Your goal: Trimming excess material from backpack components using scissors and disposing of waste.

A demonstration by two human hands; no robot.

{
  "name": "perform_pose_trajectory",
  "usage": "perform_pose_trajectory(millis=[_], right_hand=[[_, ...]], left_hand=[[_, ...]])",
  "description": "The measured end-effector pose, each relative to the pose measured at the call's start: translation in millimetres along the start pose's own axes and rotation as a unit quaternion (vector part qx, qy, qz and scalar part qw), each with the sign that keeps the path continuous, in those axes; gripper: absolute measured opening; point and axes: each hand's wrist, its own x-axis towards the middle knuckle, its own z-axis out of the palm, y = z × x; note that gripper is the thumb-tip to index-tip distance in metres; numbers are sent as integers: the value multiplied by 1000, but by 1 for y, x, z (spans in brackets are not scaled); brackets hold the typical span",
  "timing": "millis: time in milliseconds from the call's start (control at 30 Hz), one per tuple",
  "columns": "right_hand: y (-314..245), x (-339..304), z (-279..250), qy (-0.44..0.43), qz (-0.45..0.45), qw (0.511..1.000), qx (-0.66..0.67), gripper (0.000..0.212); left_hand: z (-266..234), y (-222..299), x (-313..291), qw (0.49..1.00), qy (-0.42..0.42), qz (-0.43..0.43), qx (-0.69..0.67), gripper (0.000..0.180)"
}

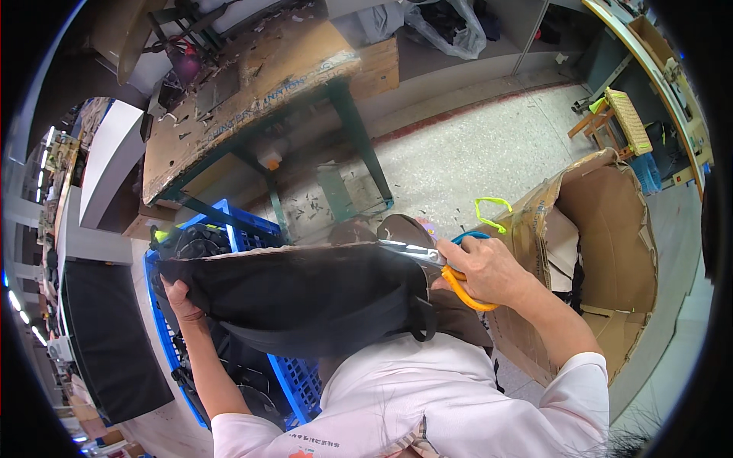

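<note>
A black fabric piece (309, 298), shaped like a bag with a short strap loop at its right end, lies stretched across my lap. My left hand (182, 299) grips its left end, the fingers partly hidden behind the cloth. In my right hand (489, 267) is a pair of scissors (418, 252) with one orange and one blue handle. Their metal blades point left along the upper right edge of the fabric. Whether the blades touch the cloth, I cannot tell.
To my left and partly beneath the fabric stands a blue plastic basket (299, 393) holding black items. An open cardboard box (622, 229) is at my right, with a neon-yellow strip (492, 206) by its edge. Ahead is a worn worktable (252, 99); a small stool (628, 122) stands far right.
</note>
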Motion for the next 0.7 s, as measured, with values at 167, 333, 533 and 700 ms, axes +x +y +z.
perform_pose_trajectory(millis=[167,333,533,700], right_hand=[[-8,1,-18,-29,18,999,-1,45],[-9,12,-20,-73,13,997,29,57],[2,8,-3,-25,-34,998,35,54],[5,4,3,-10,-36,998,49,51]], left_hand=[[4,1,1,1000,-19,8,8,48],[5,-3,3,997,-69,35,3,42],[11,-2,2,998,-58,12,8,42],[6,-8,5,1000,-28,10,3,45]])
